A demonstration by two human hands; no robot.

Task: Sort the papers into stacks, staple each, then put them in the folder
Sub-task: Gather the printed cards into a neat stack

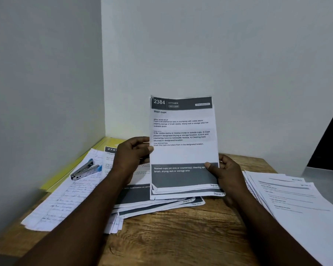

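The person is holding a sheaf of printed sheets (183,150) upright over the middle of the bench (181,237). I cannot tell whether its bottom edge is touching the papers below or hanging just above them. The left hand (132,156) is gripping the sheaf's left edge, thumb lying on the front, the other fingers hidden behind the paper. The right hand (227,173) is pinching the lower right edge, its thumb pressing on the dark band there and covering the end of a printed line; its fingers are out of sight too. The top sheet is showing a dark header reading 2384 KITCHEN, the title Wash cups, and a grey block low down. A few more sheets are peeking out stepwise at the bottom, their handwritten page numbers too small to read.

Beneath, a loose pile of similar sheets (142,200) is lying fanned flat on the bench, much of it covered by the left forearm and the sheaf. Further left, lined handwritten sheets (65,198) are spreading toward the bench's edge, thin and slightly rumpled, the script illegible. A metal stapler (86,169) with blue plastic ends is resting on them. A glossy yellow folder (65,175) is lying under those papers along the wall (46,93), mostly buried. To the right, a slanted stack of white forms (296,200) is running out of view. The bench is showing warm, streaky wood grain. A dark shape (331,141) at the far right is cut off.
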